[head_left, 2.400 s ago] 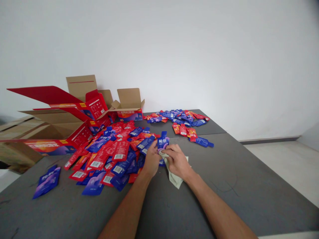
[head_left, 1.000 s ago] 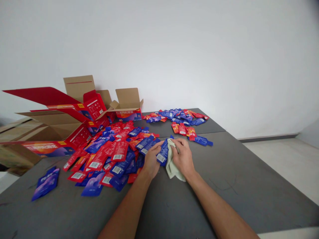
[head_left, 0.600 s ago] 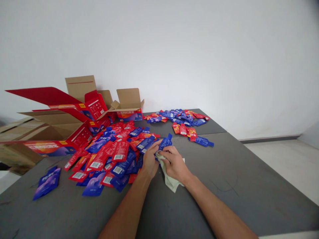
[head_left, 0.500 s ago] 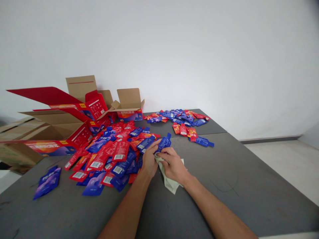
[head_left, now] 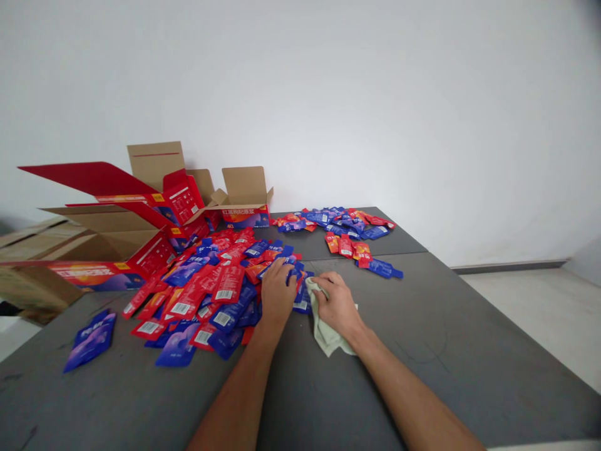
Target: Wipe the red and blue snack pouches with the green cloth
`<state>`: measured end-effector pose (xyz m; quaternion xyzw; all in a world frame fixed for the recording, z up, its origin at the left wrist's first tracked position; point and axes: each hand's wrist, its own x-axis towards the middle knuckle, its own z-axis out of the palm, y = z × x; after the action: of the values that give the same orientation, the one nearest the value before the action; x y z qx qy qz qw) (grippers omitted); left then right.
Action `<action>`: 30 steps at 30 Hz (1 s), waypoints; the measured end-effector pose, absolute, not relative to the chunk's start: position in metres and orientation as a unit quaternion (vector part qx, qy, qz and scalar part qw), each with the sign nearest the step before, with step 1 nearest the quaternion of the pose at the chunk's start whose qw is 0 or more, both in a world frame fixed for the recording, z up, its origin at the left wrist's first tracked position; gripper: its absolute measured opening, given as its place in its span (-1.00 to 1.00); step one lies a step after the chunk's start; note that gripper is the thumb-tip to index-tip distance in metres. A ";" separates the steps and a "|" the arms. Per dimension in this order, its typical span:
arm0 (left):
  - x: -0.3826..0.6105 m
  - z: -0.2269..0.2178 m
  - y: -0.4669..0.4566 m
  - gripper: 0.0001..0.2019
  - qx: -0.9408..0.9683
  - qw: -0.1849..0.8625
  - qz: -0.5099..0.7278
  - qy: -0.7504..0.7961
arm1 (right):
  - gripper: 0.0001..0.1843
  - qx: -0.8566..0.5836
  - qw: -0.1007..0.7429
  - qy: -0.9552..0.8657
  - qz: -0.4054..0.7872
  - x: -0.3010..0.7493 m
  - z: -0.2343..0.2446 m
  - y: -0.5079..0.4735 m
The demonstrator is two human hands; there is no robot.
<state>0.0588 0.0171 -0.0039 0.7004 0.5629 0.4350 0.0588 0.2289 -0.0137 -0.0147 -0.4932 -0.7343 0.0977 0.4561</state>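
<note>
My right hand [head_left: 335,305] is closed on a pale green cloth [head_left: 326,337], which hangs below the fingers onto the dark table. Over the right edge of a heap of red and blue spouted pouches [head_left: 230,285] is my left hand [head_left: 278,289], its fingers bent and apart. Its fingertips reach the blue pouches there and are partly hidden. Between the two hands, a blue pouch [head_left: 303,304] lies on the table, partly covered.
Open red and brown cartons [head_left: 113,275] stand at the left, with another open carton [head_left: 246,216] behind the heap. A second group of pouches [head_left: 338,219] lies at the back, near the white wall. One purple-blue pouch [head_left: 91,338] lies apart at the left front.
My hands have moved apart. The blue pouch held up between them is out of my grasp. My left hand has shifted onto the heap; my right has drawn slightly right with the cloth.
</note>
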 end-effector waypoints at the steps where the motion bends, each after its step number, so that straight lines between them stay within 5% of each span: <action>1: 0.056 -0.007 0.019 -0.72 0.705 0.042 0.400 0.584 | -0.67 -0.501 0.454 -0.731 0.093 0.231 -0.016 -0.012; 11: 0.070 -0.010 0.018 -0.69 0.722 -0.006 0.322 0.612 | -0.70 -0.561 0.410 -0.717 0.059 0.247 -0.023 -0.002; 30: 0.222 -0.019 0.122 -0.57 0.777 0.110 0.301 0.541 | -0.78 -0.667 0.435 -0.604 -0.033 0.315 -0.035 0.030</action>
<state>0.2218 0.1215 -0.0190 0.7774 0.5409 0.3015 0.1103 0.3146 0.0298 -0.0349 -0.6670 -0.6040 -0.0333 0.4350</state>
